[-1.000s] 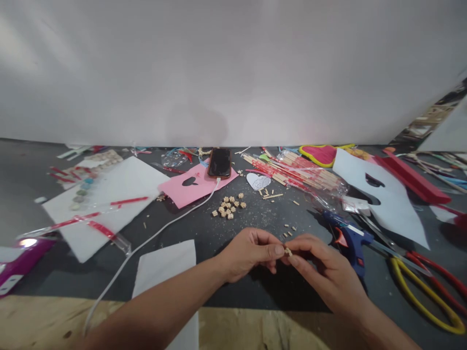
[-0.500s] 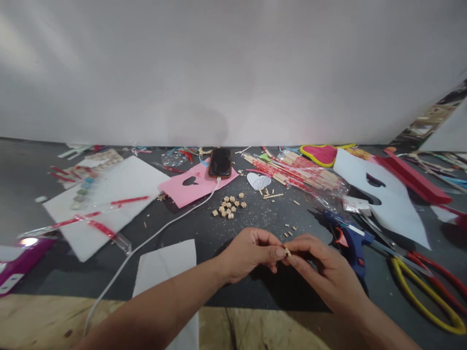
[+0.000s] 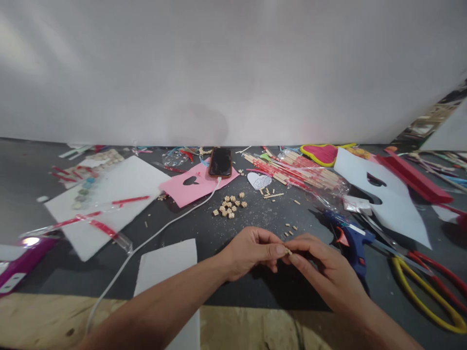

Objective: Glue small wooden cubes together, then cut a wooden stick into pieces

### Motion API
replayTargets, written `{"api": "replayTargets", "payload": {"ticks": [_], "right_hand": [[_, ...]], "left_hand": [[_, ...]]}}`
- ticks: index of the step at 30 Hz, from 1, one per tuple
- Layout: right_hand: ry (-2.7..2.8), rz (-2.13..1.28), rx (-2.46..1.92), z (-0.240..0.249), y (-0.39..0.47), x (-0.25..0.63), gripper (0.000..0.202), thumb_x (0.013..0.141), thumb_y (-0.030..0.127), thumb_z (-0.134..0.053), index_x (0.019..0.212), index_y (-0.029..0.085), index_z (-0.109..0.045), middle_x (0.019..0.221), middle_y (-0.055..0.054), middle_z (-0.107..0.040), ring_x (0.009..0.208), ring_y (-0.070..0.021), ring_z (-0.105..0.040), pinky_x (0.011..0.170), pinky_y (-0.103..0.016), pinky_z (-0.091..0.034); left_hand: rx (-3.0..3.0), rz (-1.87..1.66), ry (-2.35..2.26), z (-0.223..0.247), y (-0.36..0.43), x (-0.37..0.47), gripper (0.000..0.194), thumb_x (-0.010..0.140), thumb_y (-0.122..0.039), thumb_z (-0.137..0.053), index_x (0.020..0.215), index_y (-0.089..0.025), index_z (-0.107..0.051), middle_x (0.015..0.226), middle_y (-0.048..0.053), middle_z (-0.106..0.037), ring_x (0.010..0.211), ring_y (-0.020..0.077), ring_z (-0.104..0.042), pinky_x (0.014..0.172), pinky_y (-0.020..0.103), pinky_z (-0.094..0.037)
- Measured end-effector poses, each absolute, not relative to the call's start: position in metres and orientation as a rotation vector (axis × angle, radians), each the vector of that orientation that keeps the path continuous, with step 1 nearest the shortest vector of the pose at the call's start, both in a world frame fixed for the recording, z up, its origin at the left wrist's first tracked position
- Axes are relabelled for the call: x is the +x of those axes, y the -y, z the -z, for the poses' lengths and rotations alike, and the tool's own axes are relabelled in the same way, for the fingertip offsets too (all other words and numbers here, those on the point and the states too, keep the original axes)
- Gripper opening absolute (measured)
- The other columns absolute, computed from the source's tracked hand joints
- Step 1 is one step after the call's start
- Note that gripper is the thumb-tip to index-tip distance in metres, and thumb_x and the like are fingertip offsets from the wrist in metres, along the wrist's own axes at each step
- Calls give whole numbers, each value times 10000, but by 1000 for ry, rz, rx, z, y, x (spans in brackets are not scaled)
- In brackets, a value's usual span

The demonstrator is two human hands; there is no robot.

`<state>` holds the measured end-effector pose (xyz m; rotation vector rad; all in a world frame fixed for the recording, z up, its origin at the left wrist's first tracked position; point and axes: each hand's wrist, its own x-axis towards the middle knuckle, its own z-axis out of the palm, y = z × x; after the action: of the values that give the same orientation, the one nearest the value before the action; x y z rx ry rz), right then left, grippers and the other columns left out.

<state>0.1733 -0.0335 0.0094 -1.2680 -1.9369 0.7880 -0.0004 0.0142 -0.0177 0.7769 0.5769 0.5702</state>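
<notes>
Small wooden piece (image 3: pixel 288 252), pale, one: located between the fingertips of both hands, low and right of centre, above the dark worktop (image 3: pixel 211 238); mostly covered by the fingers, so exact form not readable.

Left hand (image 3: pixel 251 253): forearm entering from the lower left, slanting up to the right across a white sheet (image 3: pixel 166 265); back of the hand upward, thumb laid straight toward the right, forefinger bent over to meet it, remaining fingers curled beneath. Grip closed, pinching the piece's left side.

Right hand (image 3: pixel 324 265): forearm entering from the lower right, slanting up to the left; forefinger stretched over the top, thumb extended from below, other fingers folded. Grip closed, pinching the piece's right side. The two sets of fingertips meet or nearly meet.

Short stick offcuts (image 3: pixel 286 234), a few, loose, just beyond the fingertips. Wooden clusters (image 3: pixel 229 206), a small heap, farther off to the left. Glue gun (image 3: pixel 352 243), blue with red trigger, lying just right of the right hand. Scissors (image 3: pixel 418 257), one yellow and one red handle, right of the gun. Phone (image 3: pixel 220 163), dark-screened, partly on pink paper (image 3: pixel 178 189), white cable (image 3: pixel 168 224) attached.
</notes>
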Motion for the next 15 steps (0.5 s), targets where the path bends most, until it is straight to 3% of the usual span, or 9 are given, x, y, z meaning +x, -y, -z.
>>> {"api": "replayTargets", "payload": {"ticks": [5, 15], "right_hand": [[1951, -739, -1268, -10, 34, 173, 122, 827, 249, -544, 913, 241, -630, 831, -12, -657, 768, -125, -615, 685, -222, -496], [1949, -658, -1305, -10, 32, 176, 133, 837, 247, -525, 928, 234, -621, 823, -26, -648, 756, -142, -609, 672, -247, -493]], "left_hand": [[778, -559, -615, 16, -14, 0, 243, 603, -287, -761, 691, -87, -653, 566, -2, -601, 466, 43, -492, 492, 168, -465], [934, -669, -692, 14, -15, -1, 299, 668, -401, -690, 684, -111, -620, 662, 21, -637, 496, 61, -498, 534, 203, -429]]}}
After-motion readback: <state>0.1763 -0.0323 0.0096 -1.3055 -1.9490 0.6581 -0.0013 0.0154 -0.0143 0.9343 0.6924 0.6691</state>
